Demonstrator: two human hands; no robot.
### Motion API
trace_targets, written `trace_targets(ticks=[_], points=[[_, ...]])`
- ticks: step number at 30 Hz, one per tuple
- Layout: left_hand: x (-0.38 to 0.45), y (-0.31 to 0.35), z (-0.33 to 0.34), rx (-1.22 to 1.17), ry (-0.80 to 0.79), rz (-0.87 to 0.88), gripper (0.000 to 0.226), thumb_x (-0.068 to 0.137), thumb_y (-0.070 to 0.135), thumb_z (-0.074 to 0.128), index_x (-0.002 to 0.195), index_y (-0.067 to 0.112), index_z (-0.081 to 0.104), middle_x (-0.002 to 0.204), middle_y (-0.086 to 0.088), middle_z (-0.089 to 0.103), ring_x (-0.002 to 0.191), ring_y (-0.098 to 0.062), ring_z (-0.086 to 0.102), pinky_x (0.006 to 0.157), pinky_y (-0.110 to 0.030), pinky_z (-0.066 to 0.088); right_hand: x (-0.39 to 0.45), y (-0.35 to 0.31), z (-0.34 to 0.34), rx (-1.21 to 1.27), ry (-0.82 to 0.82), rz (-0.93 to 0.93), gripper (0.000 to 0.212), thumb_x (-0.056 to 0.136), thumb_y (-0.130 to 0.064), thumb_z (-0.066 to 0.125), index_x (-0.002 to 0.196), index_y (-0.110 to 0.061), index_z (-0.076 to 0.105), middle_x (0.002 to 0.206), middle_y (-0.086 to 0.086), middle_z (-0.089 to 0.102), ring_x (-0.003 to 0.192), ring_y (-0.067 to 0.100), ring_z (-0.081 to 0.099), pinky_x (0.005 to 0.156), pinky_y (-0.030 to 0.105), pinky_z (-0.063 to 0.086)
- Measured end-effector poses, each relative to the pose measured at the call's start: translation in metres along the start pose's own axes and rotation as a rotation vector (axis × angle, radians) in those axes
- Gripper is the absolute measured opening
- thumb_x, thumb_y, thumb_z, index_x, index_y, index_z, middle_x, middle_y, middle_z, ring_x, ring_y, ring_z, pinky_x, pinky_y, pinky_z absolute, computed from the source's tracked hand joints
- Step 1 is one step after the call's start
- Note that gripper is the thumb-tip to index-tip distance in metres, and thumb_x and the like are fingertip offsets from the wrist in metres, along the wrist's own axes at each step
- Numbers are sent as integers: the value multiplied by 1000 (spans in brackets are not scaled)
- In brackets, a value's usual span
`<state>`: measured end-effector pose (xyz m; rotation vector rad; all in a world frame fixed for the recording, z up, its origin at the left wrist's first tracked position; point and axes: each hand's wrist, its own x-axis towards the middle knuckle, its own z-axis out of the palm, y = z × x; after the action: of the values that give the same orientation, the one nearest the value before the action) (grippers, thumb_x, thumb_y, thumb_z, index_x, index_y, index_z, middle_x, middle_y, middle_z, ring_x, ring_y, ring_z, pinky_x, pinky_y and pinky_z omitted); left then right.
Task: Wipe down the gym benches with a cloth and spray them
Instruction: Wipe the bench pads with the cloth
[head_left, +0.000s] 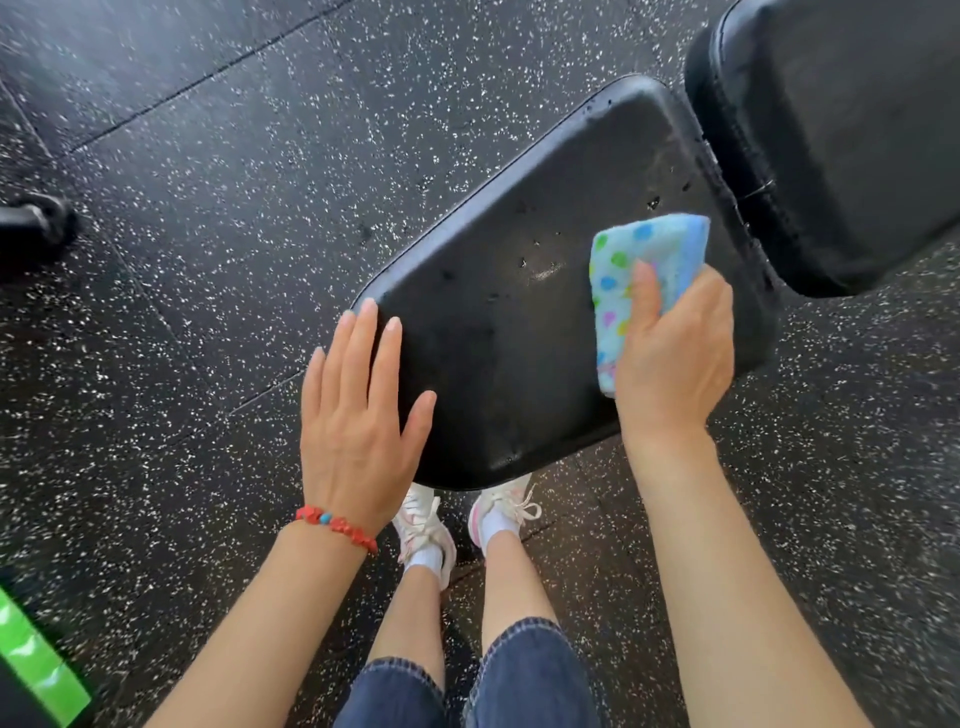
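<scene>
I count two black bench pads: the seat pad in the middle and a second pad just beside its far right edge. I see one cloth, blue with coloured dots, on the seat pad's right side. I count two hands: the left hand at the pad's near left edge and the right hand on the cloth. One red bracelet is on the left wrist. Two white shoes show below the pad's near edge. One green strip sits at the bottom left corner.

Cloth lies on seat pad, seemingly just before backrest pad.
</scene>
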<state>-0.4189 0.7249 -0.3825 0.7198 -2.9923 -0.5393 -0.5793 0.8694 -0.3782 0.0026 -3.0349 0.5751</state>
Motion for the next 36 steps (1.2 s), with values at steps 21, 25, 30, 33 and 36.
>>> trace_targets(ticks=[21,25,30,33,36], points=[[22,-3,34,45,183,74,51,96,35,36,136,3,38,145,-18,36,135,-31,30,112,-44,21,-23,-7,3,-102,35,-220,43,90,-35,48,94,6,58,76,20,58,66,35,57,51,36,44],[23,-3,34,44,187,79,51,95,34,37,136,3,39,145,-18,36,135,-31,30,111,-45,21,-34,-10,3,-110,-50,-498,39,89,-35,52,82,2,59,63,12,52,52,27,50,46,33,42],[22,-3,34,40,203,78,50,95,34,37,135,3,40,144,-17,36,135,-30,30,111,-45,23,40,-21,16,-72,23,-266,47,91,-40,46,94,5,58,86,22,60,79,36,57,61,41,41],[23,-3,35,30,200,77,50,95,33,37,135,3,40,145,-15,35,134,-30,31,111,-44,22,57,-36,24,-114,73,-140,47,92,-44,42,99,1,56,95,19,60,88,36,55,67,42,37],[23,-2,33,34,197,89,50,95,32,38,135,2,41,145,-15,32,134,-31,31,111,-46,23,13,-53,29,-123,78,-280,44,89,-41,47,91,0,61,78,16,61,70,33,58,55,38,41]])
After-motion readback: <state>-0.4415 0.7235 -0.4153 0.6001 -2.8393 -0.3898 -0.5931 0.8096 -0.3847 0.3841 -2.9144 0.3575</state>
